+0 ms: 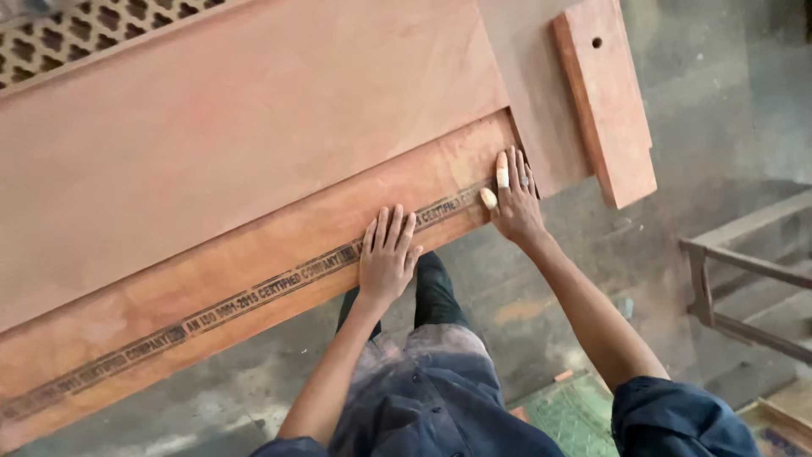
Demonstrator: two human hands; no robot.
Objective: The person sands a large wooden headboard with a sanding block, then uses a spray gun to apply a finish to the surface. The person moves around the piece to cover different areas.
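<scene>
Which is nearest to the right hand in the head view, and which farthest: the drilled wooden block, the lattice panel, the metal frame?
From the right hand:
1. Drilled wooden block, just above and to its right.
2. Metal frame, at the right, on the floor.
3. Lattice panel, far top left corner.

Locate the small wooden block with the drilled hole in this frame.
In the head view the wooden block lies upper right, on a flat board, just above and right of the right hand at the end of the plywood strip.

One label only: dark printed stamp band [254,298], long narrow strip, running lower left to centre right along the reddish-brown plywood strip [169,309].
</scene>
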